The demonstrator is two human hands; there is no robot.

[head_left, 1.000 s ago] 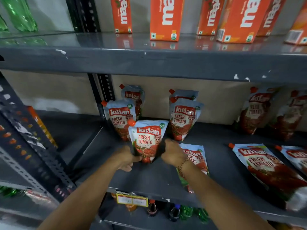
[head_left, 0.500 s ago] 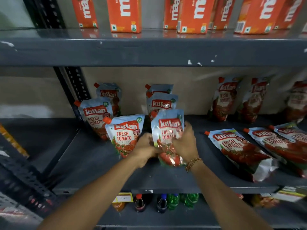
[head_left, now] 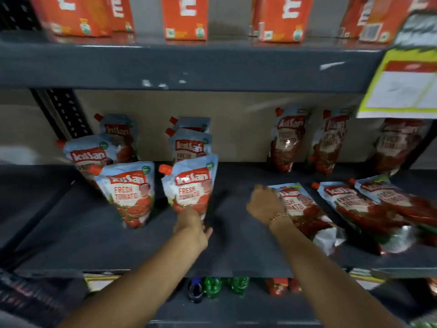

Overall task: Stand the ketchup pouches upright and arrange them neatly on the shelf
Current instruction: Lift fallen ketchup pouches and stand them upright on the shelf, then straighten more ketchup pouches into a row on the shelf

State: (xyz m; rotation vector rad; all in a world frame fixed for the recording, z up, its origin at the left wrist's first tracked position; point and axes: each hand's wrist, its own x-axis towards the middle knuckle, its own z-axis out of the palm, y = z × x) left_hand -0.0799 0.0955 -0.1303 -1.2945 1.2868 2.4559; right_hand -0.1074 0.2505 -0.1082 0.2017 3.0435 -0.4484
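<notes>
My left hand (head_left: 192, 229) grips the upright pouch (head_left: 190, 185) at its base; my right hand (head_left: 264, 204) rests open-fingered on a flat pouch (head_left: 305, 209).

Two bare forearms extend from the lower edge of the frame, no sleeves visible on either. The left hand (head_left: 192, 229) is unadorned; the right hand (head_left: 264, 204) has a thin gold-toned chain bracelet (head_left: 278, 216) at the wrist.

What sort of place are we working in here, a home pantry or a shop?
Most likely a shop aisle or its stockroom. Many identical ketchup pouches fill a grey metal shelf, matching orange juice cartons line the shelf above, and a yellow printed sign hangs from that upper shelf's edge.
</notes>
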